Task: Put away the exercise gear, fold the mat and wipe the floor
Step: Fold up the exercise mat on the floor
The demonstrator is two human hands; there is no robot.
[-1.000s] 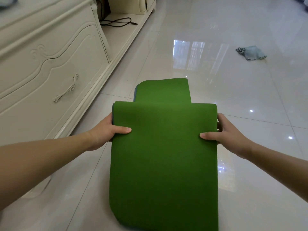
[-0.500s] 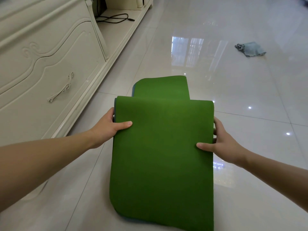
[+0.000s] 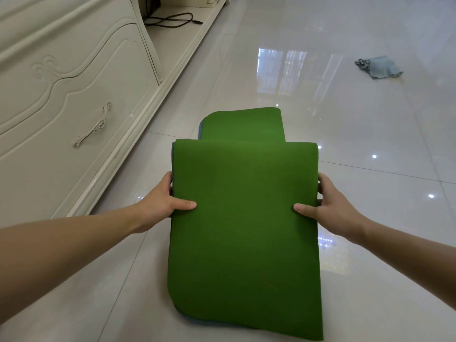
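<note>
Two-handed pinch, left hand (image 3: 158,201) and right hand (image 3: 333,208), on sides of green mat (image 3: 243,223), long axis forward.

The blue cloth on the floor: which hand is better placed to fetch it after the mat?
The right hand, probably. The blue cloth lies ahead on its side of the green mat; the left hand grips the edge nearer the cabinet. Both must release first.
</note>
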